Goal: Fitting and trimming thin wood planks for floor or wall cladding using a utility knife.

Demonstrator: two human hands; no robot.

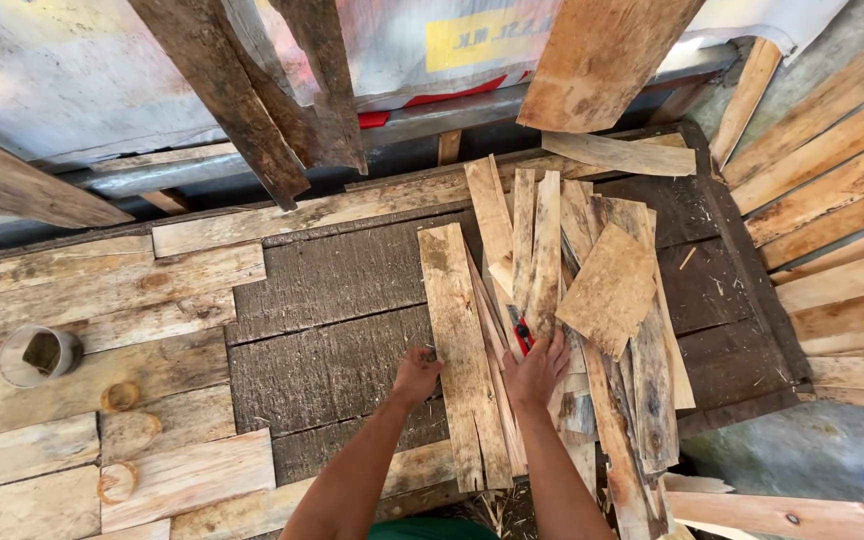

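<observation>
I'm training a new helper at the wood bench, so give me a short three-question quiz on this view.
1. True or false: the left hand rests at the left edge of the long pale wooden plank.
2. Which hand lies beside the small red object? A) left B) right C) neither
3. What stands at the far left of the rough wooden worktable?

Key: 1 true. 2 B, the right hand. 3 A short grey open cylinder.
</observation>
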